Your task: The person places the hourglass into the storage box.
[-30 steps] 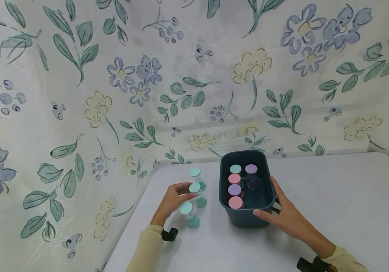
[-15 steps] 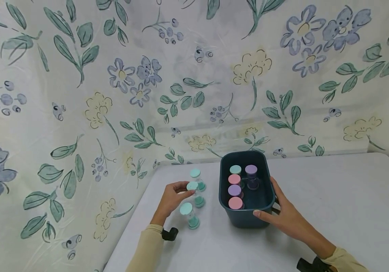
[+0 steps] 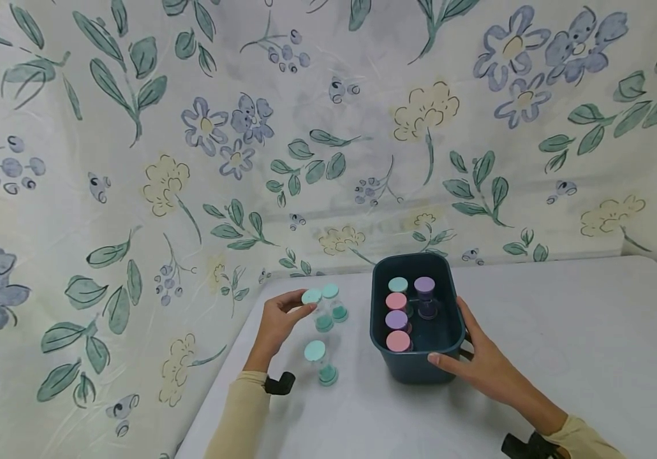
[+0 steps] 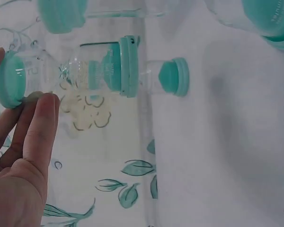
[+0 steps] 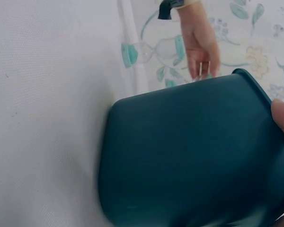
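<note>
My left hand (image 3: pixel 275 322) pinches a teal-capped hourglass (image 3: pixel 324 322) by its top cap, thumb on one side and fingers on the other. In the left wrist view this hourglass (image 4: pixel 112 66) has teal sand in its lower bulb. Close on its right stands a second teal hourglass (image 3: pixel 339 312); a third teal hourglass (image 3: pixel 327 374) stands nearer, slightly tilted in view. My right hand (image 3: pixel 489 370) grips the near right corner of a dark teal bin (image 3: pixel 420 370), thumb over the rim. In the right wrist view the bin's outer wall (image 5: pixel 189 156) covers most of the frame.
Inside the bin several hourglasses stand in a left column, with pink caps (image 3: pixel 398 342), a purple cap (image 3: pixel 397 320) and a teal cap (image 3: pixel 398 285). One purple hourglass (image 3: pixel 426 299) stands on the right side. Floral sheeting (image 3: pixel 305 210) rises behind the white table (image 3: pixel 564 331).
My left hand has shifted the hourglass away and leftward, from the middle of the row to beside the far hourglass. The right hand and bin have stayed in place.
</note>
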The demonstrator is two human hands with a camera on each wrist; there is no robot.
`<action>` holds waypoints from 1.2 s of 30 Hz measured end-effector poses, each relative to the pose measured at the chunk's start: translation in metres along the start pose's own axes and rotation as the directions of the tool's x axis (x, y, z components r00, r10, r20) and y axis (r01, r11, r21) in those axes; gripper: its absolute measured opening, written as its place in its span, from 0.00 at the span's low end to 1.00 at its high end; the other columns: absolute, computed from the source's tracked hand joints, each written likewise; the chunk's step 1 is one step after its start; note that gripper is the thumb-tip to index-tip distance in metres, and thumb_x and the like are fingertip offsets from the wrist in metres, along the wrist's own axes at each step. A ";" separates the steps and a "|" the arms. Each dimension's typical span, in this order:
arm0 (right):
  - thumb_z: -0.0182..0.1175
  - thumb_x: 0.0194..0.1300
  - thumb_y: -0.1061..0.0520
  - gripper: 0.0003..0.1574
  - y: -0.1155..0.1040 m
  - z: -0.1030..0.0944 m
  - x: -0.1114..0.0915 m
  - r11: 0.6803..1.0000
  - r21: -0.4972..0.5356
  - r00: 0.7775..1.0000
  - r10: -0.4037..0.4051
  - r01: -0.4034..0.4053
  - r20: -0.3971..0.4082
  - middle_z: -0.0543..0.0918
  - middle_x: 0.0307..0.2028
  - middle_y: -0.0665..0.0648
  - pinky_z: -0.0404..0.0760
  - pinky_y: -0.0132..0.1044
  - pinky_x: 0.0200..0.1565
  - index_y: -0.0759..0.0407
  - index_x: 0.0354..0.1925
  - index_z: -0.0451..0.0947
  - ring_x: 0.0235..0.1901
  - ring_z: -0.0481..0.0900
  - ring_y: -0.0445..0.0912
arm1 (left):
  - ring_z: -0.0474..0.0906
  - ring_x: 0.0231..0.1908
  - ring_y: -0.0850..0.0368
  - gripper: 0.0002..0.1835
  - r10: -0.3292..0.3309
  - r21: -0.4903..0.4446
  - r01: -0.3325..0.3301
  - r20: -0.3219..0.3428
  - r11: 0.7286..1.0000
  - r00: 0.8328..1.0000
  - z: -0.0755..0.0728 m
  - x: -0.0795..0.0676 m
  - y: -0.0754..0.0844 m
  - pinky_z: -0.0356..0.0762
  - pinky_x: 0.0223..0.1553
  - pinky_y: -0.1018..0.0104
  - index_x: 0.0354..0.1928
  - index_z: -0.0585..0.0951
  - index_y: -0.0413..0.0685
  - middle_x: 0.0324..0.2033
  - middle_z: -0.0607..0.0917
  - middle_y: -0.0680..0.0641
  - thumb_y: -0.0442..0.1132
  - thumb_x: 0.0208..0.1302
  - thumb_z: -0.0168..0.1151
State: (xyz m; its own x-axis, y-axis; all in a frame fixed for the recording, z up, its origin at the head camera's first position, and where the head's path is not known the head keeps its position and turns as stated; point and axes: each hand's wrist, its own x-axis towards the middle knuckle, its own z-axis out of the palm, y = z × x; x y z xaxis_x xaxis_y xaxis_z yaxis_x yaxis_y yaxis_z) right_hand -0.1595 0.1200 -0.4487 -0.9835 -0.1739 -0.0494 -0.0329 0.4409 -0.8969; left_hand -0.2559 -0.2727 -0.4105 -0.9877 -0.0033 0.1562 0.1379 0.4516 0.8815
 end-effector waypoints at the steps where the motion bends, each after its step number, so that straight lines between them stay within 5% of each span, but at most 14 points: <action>1: 0.71 0.62 0.36 0.77 0.000 0.000 0.000 1.000 -0.002 1.000 0.001 -0.001 0.000 0.40 0.83 0.68 0.67 0.72 0.66 0.38 0.83 0.24 0.78 0.49 0.76 | 0.82 0.55 0.53 0.23 0.005 -0.002 -0.005 -0.003 1.000 1.000 -0.002 0.000 0.002 0.77 0.66 0.47 0.59 0.85 0.46 0.54 0.87 0.43 0.43 0.63 0.75; 9: 0.71 0.62 0.36 0.77 -0.001 0.002 -0.002 1.000 -0.005 1.000 -0.006 0.006 -0.010 0.40 0.83 0.68 0.67 0.72 0.66 0.38 0.83 0.23 0.78 0.49 0.76 | 0.83 0.51 0.60 0.22 0.044 -0.015 -0.044 -0.010 0.999 0.999 -0.010 0.004 0.016 0.79 0.64 0.52 0.58 0.85 0.44 0.52 0.88 0.43 0.42 0.63 0.75; 19: 0.71 0.62 0.36 0.77 -0.003 0.004 -0.004 1.000 -0.001 1.000 0.001 -0.001 -0.012 0.40 0.83 0.68 0.66 0.72 0.66 0.38 0.83 0.23 0.78 0.49 0.76 | 0.83 0.49 0.66 0.23 0.126 -0.029 -0.126 0.002 0.992 0.992 -0.015 0.010 0.040 0.80 0.54 0.74 0.58 0.85 0.42 0.51 0.87 0.43 0.41 0.63 0.74; 24: 0.71 0.62 0.36 0.77 -0.004 0.005 -0.005 1.000 -0.001 1.000 0.003 -0.003 -0.013 0.40 0.83 0.68 0.66 0.73 0.66 0.37 0.83 0.23 0.78 0.49 0.76 | 0.83 0.50 0.66 0.24 0.157 -0.032 -0.157 0.027 0.987 0.987 -0.014 0.012 0.057 0.79 0.58 0.72 0.60 0.83 0.42 0.52 0.87 0.45 0.41 0.63 0.74; 30: 0.71 0.62 0.36 0.77 -0.004 0.008 -0.006 1.000 0.001 1.000 0.005 -0.005 -0.013 0.40 0.83 0.68 0.67 0.71 0.66 0.37 0.83 0.23 0.78 0.49 0.76 | 0.83 0.49 0.62 0.22 0.195 -0.062 -0.192 0.054 0.980 0.979 -0.010 0.014 0.080 0.78 0.62 0.59 0.59 0.85 0.44 0.51 0.87 0.43 0.41 0.63 0.73; 36: 0.71 0.62 0.36 0.77 -0.004 0.009 -0.008 1.000 0.007 1.000 -0.003 0.003 -0.018 0.40 0.83 0.68 0.68 0.71 0.66 0.38 0.83 0.23 0.78 0.50 0.76 | 0.83 0.49 0.62 0.22 0.222 -0.078 -0.216 0.082 0.973 0.972 -0.002 0.018 0.101 0.80 0.57 0.68 0.58 0.85 0.44 0.50 0.88 0.44 0.42 0.63 0.73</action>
State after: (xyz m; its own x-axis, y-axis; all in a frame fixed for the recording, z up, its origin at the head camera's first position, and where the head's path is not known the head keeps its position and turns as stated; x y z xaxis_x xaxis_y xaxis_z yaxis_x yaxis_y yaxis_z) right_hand -0.1496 0.1111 -0.4486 -0.9864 -0.1597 -0.0386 -0.0350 0.4338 -0.9003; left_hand -0.2593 -0.2292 -0.3176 -0.9351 0.1705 0.3106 0.3529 0.3710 0.8589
